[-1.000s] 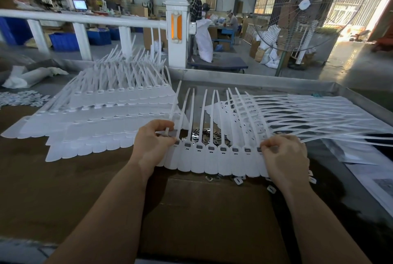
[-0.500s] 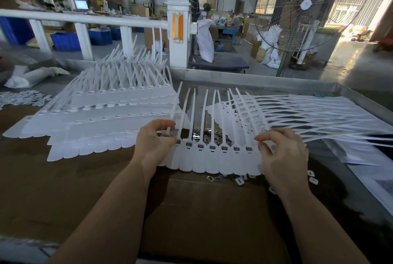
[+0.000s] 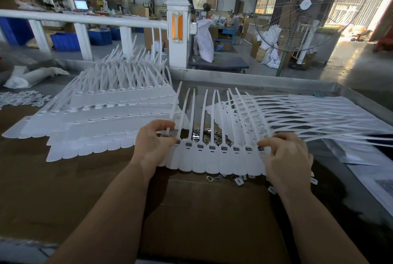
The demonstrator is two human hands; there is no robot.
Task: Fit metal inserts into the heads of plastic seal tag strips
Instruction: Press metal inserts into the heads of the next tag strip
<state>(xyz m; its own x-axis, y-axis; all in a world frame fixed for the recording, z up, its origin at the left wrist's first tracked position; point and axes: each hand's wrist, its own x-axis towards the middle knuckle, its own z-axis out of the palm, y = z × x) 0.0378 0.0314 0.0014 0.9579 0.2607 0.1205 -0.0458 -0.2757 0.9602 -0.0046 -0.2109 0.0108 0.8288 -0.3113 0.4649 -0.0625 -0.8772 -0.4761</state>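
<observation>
Seal tag strips (image 3: 214, 157) lie in a joined row at the frame's centre on the brown table (image 3: 63, 189) — about eight heads show between the hands. Since a second ago the right hand (image 3: 287, 157) has lifted off the row's right end, forefinger and thumb now nearly pinched above the last head. The left hand (image 3: 154, 142) still pinches the leftmost strip's tail. Loose metal inserts (image 3: 209, 133) lie behind the row — too many to count.

Factory floor — blue crates (image 3: 64, 40), industrial fan (image 3: 302, 6), sacks (image 3: 204, 40)
</observation>
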